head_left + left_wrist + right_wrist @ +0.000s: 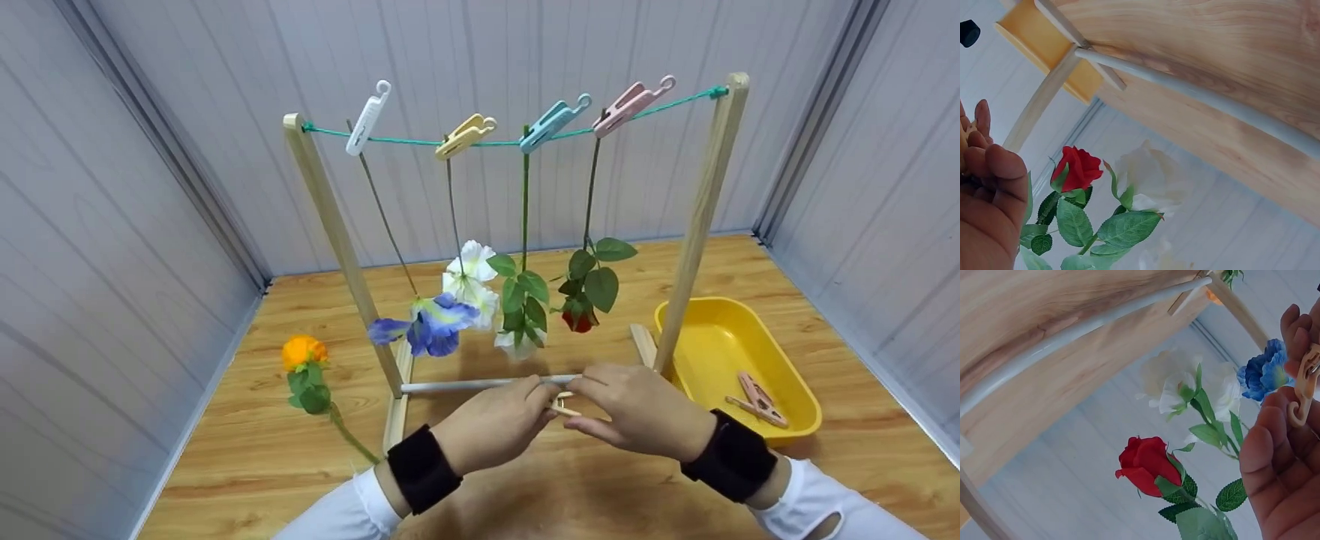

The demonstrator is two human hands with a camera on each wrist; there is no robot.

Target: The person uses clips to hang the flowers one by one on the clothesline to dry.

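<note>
My two hands meet low in front of a wooden rack (pixel 330 225). The left hand (pixel 538 401) and the right hand (pixel 591 409) both pinch a small tan clothes peg (pixel 564 406) between their fingertips. In the right wrist view the peg (pixel 1304 388) shows its hooked end beside the right hand (pixel 1280 455). In the left wrist view the left hand (pixel 988 185) is curled at the frame's edge. The hands sit just in front of the rack's grey bottom bar (pixel 480 385), under a hanging red rose (pixel 579 319) and a white rose (pixel 519 339).
A green string (pixel 405 139) spans the rack with white (pixel 367 118), yellow (pixel 465 135), blue (pixel 553 122) and pink (pixel 632 99) pegs holding flowers upside down. A yellow tray (pixel 720 352) at the right holds a pink peg (pixel 759 400). An orange flower (pixel 303 351) lies at the left.
</note>
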